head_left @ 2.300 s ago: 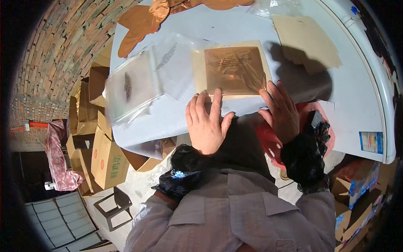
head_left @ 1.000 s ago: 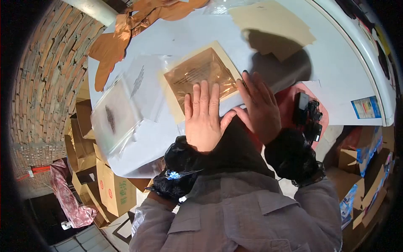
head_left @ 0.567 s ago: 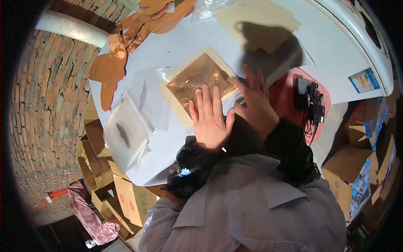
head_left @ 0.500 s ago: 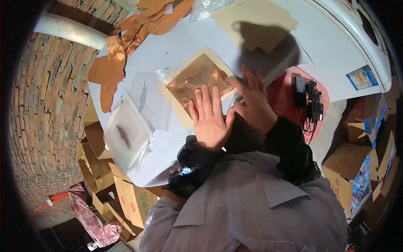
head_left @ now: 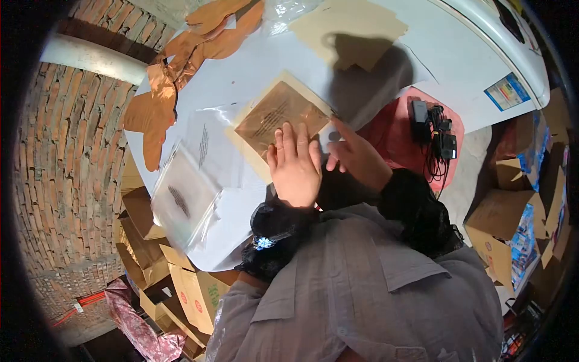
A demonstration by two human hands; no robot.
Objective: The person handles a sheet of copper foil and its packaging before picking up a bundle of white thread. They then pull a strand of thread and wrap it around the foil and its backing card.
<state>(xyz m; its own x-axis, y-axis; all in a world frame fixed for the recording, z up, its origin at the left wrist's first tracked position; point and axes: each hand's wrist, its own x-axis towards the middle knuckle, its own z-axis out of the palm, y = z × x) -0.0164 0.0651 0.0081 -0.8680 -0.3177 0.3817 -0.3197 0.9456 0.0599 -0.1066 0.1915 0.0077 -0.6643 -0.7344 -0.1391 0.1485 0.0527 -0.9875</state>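
Observation:
A copper-coloured square sheet (head_left: 274, 108) in a clear plastic bag with printed text lies on cream paper (head_left: 256, 160) on the white table. My left hand (head_left: 295, 172) rests on the lower part of the bagged sheet, palm down with fingers stretched. At the sheet's right corner is my right hand (head_left: 362, 158); its index finger points at the corner and the other fingers are bent and apart from it. A loose clear printed bag (head_left: 214, 145) lies to the left, beside a stack of clear plastic bags (head_left: 181, 193).
Copper-coloured foil pieces (head_left: 154, 117) lie along the table's left edge. Cream sheets (head_left: 338, 30) are at the far side. A red stool (head_left: 392, 139) holds black power adapters with cables (head_left: 437, 136). Cardboard boxes (head_left: 193, 289) stand on both sides; a brick wall (head_left: 72, 169) is left.
My right hand has drawn slightly down, with its index finger at the sheet's right corner and its other fingers more bent. My left hand has shifted slightly left and its fingers lie closer together.

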